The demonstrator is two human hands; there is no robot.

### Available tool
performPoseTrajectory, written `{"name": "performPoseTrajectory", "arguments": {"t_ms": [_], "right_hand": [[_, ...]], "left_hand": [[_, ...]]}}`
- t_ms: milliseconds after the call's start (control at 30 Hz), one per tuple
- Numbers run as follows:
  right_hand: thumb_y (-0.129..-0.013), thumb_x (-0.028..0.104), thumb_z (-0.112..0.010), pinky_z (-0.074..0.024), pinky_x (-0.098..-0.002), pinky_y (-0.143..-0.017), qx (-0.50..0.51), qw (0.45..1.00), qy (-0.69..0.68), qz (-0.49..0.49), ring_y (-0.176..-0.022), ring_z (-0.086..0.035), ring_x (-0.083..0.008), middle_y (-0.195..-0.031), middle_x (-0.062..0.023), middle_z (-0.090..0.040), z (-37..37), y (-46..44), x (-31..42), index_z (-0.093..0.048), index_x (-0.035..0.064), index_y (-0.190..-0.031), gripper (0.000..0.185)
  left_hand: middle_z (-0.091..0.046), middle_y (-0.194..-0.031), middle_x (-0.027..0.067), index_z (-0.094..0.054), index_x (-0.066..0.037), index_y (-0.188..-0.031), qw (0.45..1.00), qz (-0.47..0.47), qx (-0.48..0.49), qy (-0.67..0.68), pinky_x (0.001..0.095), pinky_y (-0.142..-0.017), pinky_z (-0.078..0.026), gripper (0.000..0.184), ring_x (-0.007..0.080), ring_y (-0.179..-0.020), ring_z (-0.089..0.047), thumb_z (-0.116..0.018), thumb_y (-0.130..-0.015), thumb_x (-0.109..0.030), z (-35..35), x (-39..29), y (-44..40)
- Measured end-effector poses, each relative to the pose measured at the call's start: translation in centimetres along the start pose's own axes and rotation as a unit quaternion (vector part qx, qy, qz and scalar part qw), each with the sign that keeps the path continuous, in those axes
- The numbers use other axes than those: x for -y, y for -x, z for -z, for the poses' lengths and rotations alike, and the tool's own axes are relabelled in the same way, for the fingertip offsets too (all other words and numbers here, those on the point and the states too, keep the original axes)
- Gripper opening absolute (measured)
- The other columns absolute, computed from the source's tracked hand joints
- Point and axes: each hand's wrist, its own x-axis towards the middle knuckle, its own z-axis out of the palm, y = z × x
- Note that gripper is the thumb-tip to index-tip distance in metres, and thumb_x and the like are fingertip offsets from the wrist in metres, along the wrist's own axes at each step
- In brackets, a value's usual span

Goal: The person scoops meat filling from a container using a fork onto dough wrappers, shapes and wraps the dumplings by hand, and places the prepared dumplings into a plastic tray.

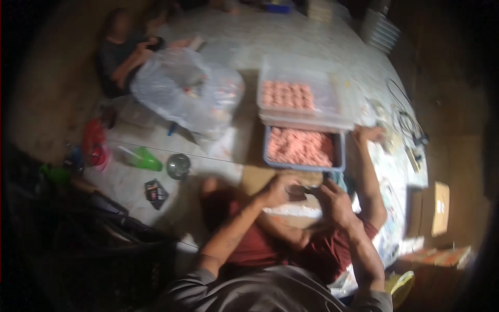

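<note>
So on the far left there's a co-worker (122,57) sitting on the floor (130,182), off past the work spot. Coming right, a green cup (149,160), a dark packet (155,193) and a glass bowl (178,166) sit near each other, off to the side, I guess so they don't get knocked. Behind them is a big clear bag (215,93), mouth open toward the camera, probably so it's easy to get into.

Left hand (282,191) has its fingers closed on a small dark piece (297,191), held above a brown board (254,179), low and close to the lap, likely for a steady look at it. Just past the hands is the tub (306,167), full of loose pink bits (301,145), within easy reach. The clear box (330,96) is right behind, overlapping the tub's far side (can't tell if it's resting on it), with pink rows (287,95) packed toward its left.

Right hand (335,197) is curled in close to the left, fingers bunched; too blurry to tell what it's gripping, if anything. The right foot (370,135) is planted beside the tub, and cables (408,125) lie further right, clear of the hands.
</note>
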Motion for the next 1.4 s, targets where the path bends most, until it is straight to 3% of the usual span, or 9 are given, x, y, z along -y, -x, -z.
{"name": "performPoseTrajectory", "arguments": {"t_ms": [33, 67, 167, 233, 333, 467, 633, 867, 1400], "right_hand": [[-0.085, -0.006, -0.062, -0.0511, -0.041, -0.072, -0.035, 0.999, -0.011, -0.007, -0.081, -0.061, -0.0342, -0.088, -0.0142, -0.062, 0.7, -0.1, 0.5, -0.066, -0.0019, -0.104, 0.02], [-0.086, -0.007, -0.062, -0.0508, -0.0384, -0.07, -0.068, 0.997, -0.016, -0.015, -0.078, -0.062, -0.0304, -0.085, -0.0121, -0.062, 2.1, -0.1, 1.4, -0.066, -0.0015, -0.103, 0.019], [-0.097, -0.002, -0.057, -0.0469, -0.0307, -0.066, -0.15, 0.922, -0.279, -0.222, -0.075, -0.059, -0.014, -0.081, -0.0054, -0.061, 1.8, 0.8, 3.0, -0.065, -0.0006, -0.1, 0.009], [-0.095, -0.004, -0.058, -0.0469, -0.032, -0.067, -0.089, 0.975, -0.152, -0.135, -0.074, -0.059, -0.0174, -0.082, -0.0096, -0.061, -0.2, 0.9, 1.6, -0.063, -0.0003, -0.104, 0.011], [-0.092, -0.004, -0.06, -0.0476, -0.0345, -0.068, -0.09, 0.977, -0.149, -0.124, -0.074, -0.059, -0.0228, -0.085, -0.0152, -0.06, -0.5, 0.7, 3.8, -0.063, -0.001, -0.102, 0.011], [-0.091, -0.004, -0.062, -0.048, -0.0339, -0.068, -0.083, 0.979, -0.128, -0.137, -0.071, -0.057, -0.0216, -0.08, -0.0136, -0.057, -0.9, 1.3, 4.1, -0.061, -0.0029, -0.097, 0.006], [-0.092, -0.003, -0.061, -0.0476, -0.0352, -0.066, -0.195, 0.928, -0.221, -0.226, -0.07, -0.059, -0.0269, -0.081, -0.0163, -0.059, -0.3, 2.1, 3.5, -0.059, -0.0022, -0.094, 0.003], [-0.097, -0.004, -0.056, -0.0497, -0.0308, -0.073, -0.214, 0.886, -0.332, -0.242, -0.079, -0.059, -0.0154, -0.088, -0.0079, -0.064, -1.1, 2.2, 3.9, -0.06, -0.002, -0.102, 0.006], [-0.094, 0.001, -0.061, -0.0501, -0.0327, -0.07, -0.15, 0.916, -0.24, -0.284, -0.076, -0.063, -0.0189, -0.081, -0.0119, -0.067, -1.0, 1.0, 4.2, -0.064, -0.0021, -0.1, 0.008]], "left_hand": [[-0.067, -0.093, 0.0105, -0.066, 0.001, -0.107, 0.967, 0.221, 0.121, 0.032, 0.0325, -0.083, -0.052, 0.047, 0.0183, -0.089, -0.063, -0.089, -0.071, -0.02, 2.0, -3.9, -1.7], [-0.068, -0.092, 0.0116, -0.065, 0.0, -0.106, 0.996, 0.089, 0.025, -0.01, 0.0351, -0.079, -0.053, 0.049, 0.0225, -0.087, -0.066, -0.091, -0.07, -0.021, 2.2, -3.8, -1.2], [-0.07, -0.095, 0.0138, -0.064, -0.001, -0.106, 0.964, 0.213, 0.095, 0.126, 0.0357, -0.078, -0.054, 0.051, 0.0268, -0.084, -0.068, -0.093, -0.068, -0.02, 1.7, -2.3, 0.4], [-0.07, -0.094, 0.0099, -0.067, -0.003, -0.101, 0.98, 0.05, -0.182, -0.067, 0.0336, -0.076, -0.054, 0.042, 0.0193, -0.081, -0.067, -0.092, -0.07, -0.016, -2.6, 1.2, 1.9], [-0.07, -0.097, 0.0081, -0.057, -0.005, -0.118, 0.978, 0.181, 0.017, 0.098, 0.036, -0.076, -0.054, 0.06, 0.0224, -0.083, -0.068, -0.09, -0.069, -0.01, 1.1, -2.8, -1.3], [-0.066, -0.088, 0.0095, -0.062, -0.005, -0.104, 0.985, -0.046, -0.134, -0.096, 0.0384, -0.071, -0.052, 0.042, 0.0239, -0.082, -0.065, -0.089, -0.073, -0.016, -1.8, 0.3, 0.5], [-0.07, -0.093, 0.0112, -0.061, -0.005, -0.095, 0.966, 0.248, -0.023, 0.07, 0.0343, -0.067, -0.051, 0.037, 0.0236, -0.079, -0.068, -0.089, -0.073, -0.015, 0.2, -3.0, -1.1], [-0.067, -0.083, 0.0043, -0.067, -0.007, -0.094, 0.991, 0.104, -0.05, 0.066, 0.0298, -0.066, -0.05, 0.034, 0.0145, -0.073, -0.063, -0.09, -0.072, -0.017, 3.1, -4.4, -1.6], [-0.064, -0.074, 0.0058, -0.061, -0.003, -0.088, 0.974, 0.193, -0.06, 0.106, 0.0325, -0.064, -0.05, 0.031, 0.0138, -0.069, -0.061, -0.086, -0.08, -0.02, 0.7, -2.8, -0.4]]}}
